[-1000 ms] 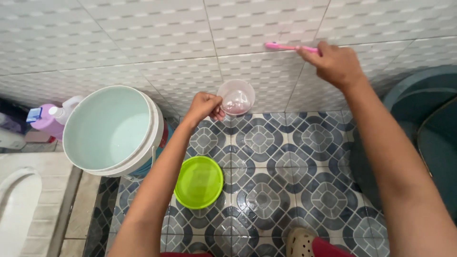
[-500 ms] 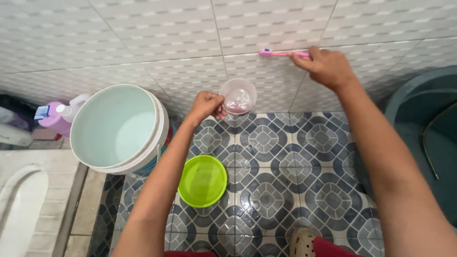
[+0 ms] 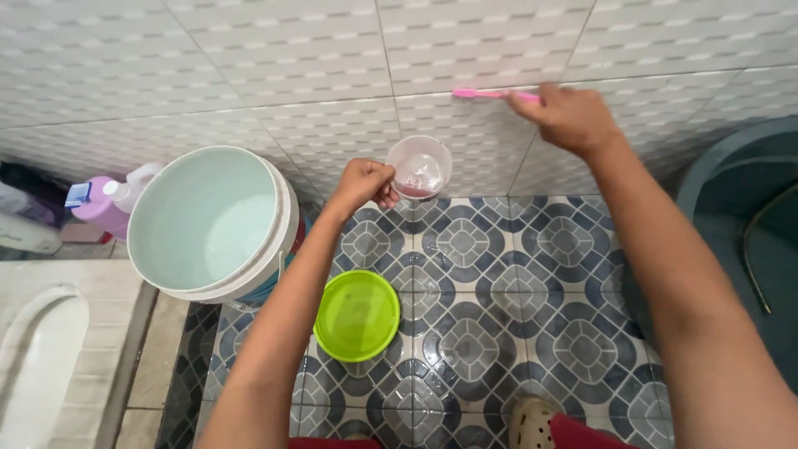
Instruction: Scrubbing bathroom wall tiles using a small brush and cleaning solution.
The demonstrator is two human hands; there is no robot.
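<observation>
While we crouch over the patterned floor, this is how things lie
Right hand: our right hand [image 3: 573,116] is closed around the handle of a pink toothbrush [image 3: 486,94], gripping it at the end nearest us
Toothbrush: it lies level along a grout line of the white wall tiles [image 3: 274,50], its head pointing left and pressed against the wall
Left hand: our left hand [image 3: 362,184] is curled shut on the rim of a small clear plastic cup [image 3: 420,167], holding it off the floor just below the brush
Cup: tilted towards us so we look into its mouth, with a little pinkish liquid pooled at the bottom
Bucket: a large white bucket [image 3: 212,224] stands to the left of our left forearm, its pale inside open to view; we cannot tell whether it holds water
Lid: a lime-green round lid [image 3: 357,314] lies flat on the grey-and-white floor tiles [image 3: 499,274], just right of our left arm
Bottle: a pink bottle [image 3: 104,204] with a white top sits behind the bucket at the wall
Tub: a dark teal tub [image 3: 740,191] fills the right edge, beside our right arm
Foot: a pale perforated clog [image 3: 532,422] shows at the bottom edge
</observation>
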